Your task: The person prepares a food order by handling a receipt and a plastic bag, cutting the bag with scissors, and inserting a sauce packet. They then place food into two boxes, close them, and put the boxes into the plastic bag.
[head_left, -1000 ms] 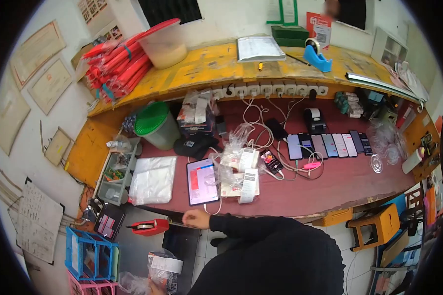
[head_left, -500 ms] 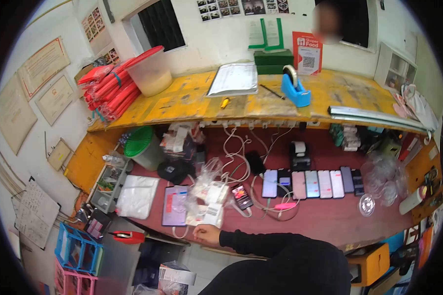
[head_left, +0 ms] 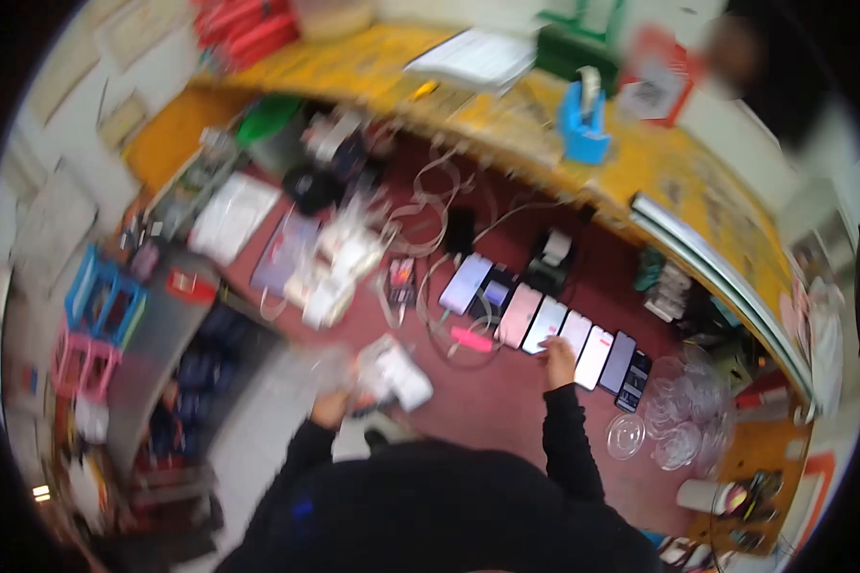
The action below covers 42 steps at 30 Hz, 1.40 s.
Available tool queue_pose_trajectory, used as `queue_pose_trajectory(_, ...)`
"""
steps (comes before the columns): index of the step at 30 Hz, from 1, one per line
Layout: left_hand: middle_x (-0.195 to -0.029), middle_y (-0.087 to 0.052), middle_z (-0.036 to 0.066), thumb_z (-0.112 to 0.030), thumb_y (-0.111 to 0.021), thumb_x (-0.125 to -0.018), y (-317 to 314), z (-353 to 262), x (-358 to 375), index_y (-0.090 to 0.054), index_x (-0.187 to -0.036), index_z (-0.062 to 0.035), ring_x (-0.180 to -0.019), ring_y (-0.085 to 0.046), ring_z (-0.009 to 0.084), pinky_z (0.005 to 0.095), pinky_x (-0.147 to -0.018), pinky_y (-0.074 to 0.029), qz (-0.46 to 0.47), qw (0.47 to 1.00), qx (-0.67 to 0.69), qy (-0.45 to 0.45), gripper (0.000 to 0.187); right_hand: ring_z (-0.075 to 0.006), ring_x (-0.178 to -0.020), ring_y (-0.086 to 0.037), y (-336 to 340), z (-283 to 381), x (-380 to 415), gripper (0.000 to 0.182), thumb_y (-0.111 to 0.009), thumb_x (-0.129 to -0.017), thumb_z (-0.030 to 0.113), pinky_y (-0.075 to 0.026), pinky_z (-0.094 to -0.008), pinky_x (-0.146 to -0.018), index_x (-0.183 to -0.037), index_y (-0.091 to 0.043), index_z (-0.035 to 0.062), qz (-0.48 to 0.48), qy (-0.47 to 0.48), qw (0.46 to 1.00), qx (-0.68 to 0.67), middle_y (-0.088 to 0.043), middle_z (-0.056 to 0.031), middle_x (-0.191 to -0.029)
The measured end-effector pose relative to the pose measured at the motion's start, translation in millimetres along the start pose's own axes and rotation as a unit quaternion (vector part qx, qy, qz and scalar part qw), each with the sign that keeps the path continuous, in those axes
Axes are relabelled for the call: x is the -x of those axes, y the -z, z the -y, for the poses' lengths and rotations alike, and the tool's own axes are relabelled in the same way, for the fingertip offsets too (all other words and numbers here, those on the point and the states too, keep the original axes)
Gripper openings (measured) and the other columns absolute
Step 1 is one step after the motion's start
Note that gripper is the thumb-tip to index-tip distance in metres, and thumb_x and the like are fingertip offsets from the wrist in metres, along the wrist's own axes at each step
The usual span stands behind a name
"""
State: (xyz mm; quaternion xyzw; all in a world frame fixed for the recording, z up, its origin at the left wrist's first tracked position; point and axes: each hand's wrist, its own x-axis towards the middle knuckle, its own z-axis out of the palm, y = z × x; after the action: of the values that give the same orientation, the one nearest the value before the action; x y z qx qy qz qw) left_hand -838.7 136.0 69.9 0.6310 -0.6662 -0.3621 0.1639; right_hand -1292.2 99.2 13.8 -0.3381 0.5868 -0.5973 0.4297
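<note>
My left hand [head_left: 330, 409] is closed on a clear plastic bag [head_left: 327, 371], at the table's front edge. A white labelled packet [head_left: 395, 372] lies against that bag; blur hides whether it is inside. Over a row of phones, my right hand [head_left: 559, 367] has a finger stretched to the lit screen of a light-blue-edged phone [head_left: 543, 327]. Beside it lie a pink phone [head_left: 520, 316], a white-screened phone [head_left: 594, 357] and several others. My right hand holds nothing that I can see.
A pink object [head_left: 472, 339] lies among white cables. Left of these are a phone [head_left: 402, 281], more white packets [head_left: 330, 286] and a tablet [head_left: 287, 252]. Clear plastic lids [head_left: 678, 411] are piled at right. A blue tape dispenser [head_left: 583, 129] stands on the yellow shelf [head_left: 373, 57].
The view has turned and moved right. My left hand now shows with the bag and packet. A hand now reaches the phone row; earlier one hand was by the white packets at left.
</note>
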Motion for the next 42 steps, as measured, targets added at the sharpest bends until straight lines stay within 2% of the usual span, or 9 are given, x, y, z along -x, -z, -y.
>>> queue_pose_trajectory(1, -0.083, -0.063, 0.012, -0.029, -0.048, -0.088, -36, 41, -15, -0.058, -0.105, -0.005, -0.08, -0.061, 0.0226, 0.0367, -0.074, -0.047, 0.045, 0.983, 0.12, 0.129, 0.03, -0.0126, -0.063, -0.055, 6, 15, 8, 0.017, -0.048, -0.087, 0.019, -0.043, -0.0245, -0.055, -0.097, -0.054, 0.0075, -0.023, -0.045, 0.998, -0.041, -0.06, -0.0047, -0.082)
queue_pose_trajectory(4, -0.077, -0.061, 0.012, -0.024, -0.054, -0.08, -64, 24, -33, -0.061, -0.085, -0.0072, -0.075, -0.06, 0.0289, 0.0375, -0.071, -0.047, 0.091, 0.964, -0.209, -0.136, 0.019, -0.013, -0.064, -0.055, 18, 7, 13, 0.015, -0.052, -0.087, 0.02, -0.044, -0.0263, -0.056, -0.097, -0.053, 0.0084, -0.065, -0.108, 0.986, -0.112, -0.058, -0.003, -0.08)
queue_pose_trajectory(7, -0.082, -0.062, 0.012, -0.023, -0.053, -0.08, -95, 40, -33, -0.061, -0.087, -0.0082, -0.08, -0.06, 0.028, 0.0372, -0.074, -0.047, -0.029, 0.998, 0.016, -0.056, 0.018, -0.0109, -0.061, -0.054, 5, 9, 13, 0.014, -0.051, -0.089, 0.017, -0.044, -0.0229, -0.053, -0.097, -0.054, 0.0064, -0.025, -0.137, 0.982, -0.124, -0.057, -0.0044, -0.079)
queue_pose_trajectory(14, -0.094, -0.061, 0.014, -0.02, -0.056, -0.078, -92, 53, -32, -0.06, -0.095, -0.0039, -0.088, -0.058, 0.0255, 0.0346, -0.08, -0.044, -0.078, 0.985, 0.153, -0.004, 0.024, -0.0125, -0.065, -0.054, -59, 16, -22, 0.015, -0.053, -0.088, 0.022, -0.043, -0.0261, -0.058, -0.096, -0.052, 0.0098, 0.082, -0.121, 0.983, -0.108, -0.057, -0.0031, -0.081)
queue_pose_trajectory(17, -0.111, -0.055, 0.014, -0.025, -0.06, -0.081, -75, 43, -26, -0.05, -0.116, -0.0031, -0.104, -0.052, 0.0237, 0.034, -0.092, -0.039, -0.003, 0.984, 0.171, 0.044, 0.043, -0.0121, -0.064, -0.055, -102, 24, -26, 0.016, -0.053, -0.088, 0.021, -0.044, -0.0242, -0.057, -0.096, -0.054, 0.0081, 0.134, -0.116, 0.978, -0.109, -0.058, -0.0037, -0.081)
queue_pose_trajectory(30, -0.104, -0.06, 0.01, -0.026, -0.065, -0.08, -52, 36, -27, -0.054, -0.11, -0.001, -0.094, -0.056, 0.0172, 0.0309, -0.084, -0.044, 0.055, 0.89, 0.451, 0.042, 0.041, -0.0091, -0.061, -0.056, -183, -7, -7, 0.009, -0.055, -0.087, 0.018, -0.046, -0.0221, -0.054, -0.089, -0.056, 0.0083, 0.166, -0.152, 0.97, -0.096, -0.06, -0.0029, -0.077)
queue_pose_trajectory(36, -0.104, -0.059, 0.013, -0.034, -0.065, -0.079, -29, 43, -35, -0.057, -0.106, 0.0047, -0.083, -0.058, 0.0164, 0.0277, -0.071, -0.046, 0.208, 0.879, 0.366, 0.225, 0.048, -0.0142, -0.075, -0.059, -291, -3, 1, 0.018, -0.056, -0.086, 0.017, -0.045, -0.0219, -0.065, -0.096, -0.059, 0.0029, 0.324, 0.066, 0.94, 0.082, -0.062, -0.0071, -0.086)
queue_pose_trajectory(38, -0.1, -0.059, 0.012, -0.034, -0.064, -0.08, -46, 61, -38, -0.057, -0.104, 0.0071, -0.081, -0.057, 0.0154, 0.0273, -0.07, -0.046, 0.202, 0.848, 0.438, 0.219, 0.048, -0.0219, -0.084, -0.061, -335, 9, 4, 0.025, -0.06, -0.081, 0.017, -0.047, -0.0292, -0.072, -0.099, -0.058, -0.0001, 0.344, 0.25, 0.868, 0.255, -0.063, -0.0118, -0.091)
queue_pose_trajectory(42, -0.091, -0.06, 0.008, -0.036, -0.062, -0.082, 3, 20, -37, -0.058, -0.104, 0.004, -0.076, -0.054, 0.012, 0.0258, -0.067, -0.044, 0.238, 0.845, 0.418, 0.235, 0.046, -0.0342, -0.102, -0.053, -407, -12, 12, 0.032, -0.056, -0.078, 0.022, -0.041, -0.0381, -0.089, -0.1, -0.058, -0.0017, 0.423, 0.364, 0.764, 0.324, -0.059, -0.0184, -0.102)
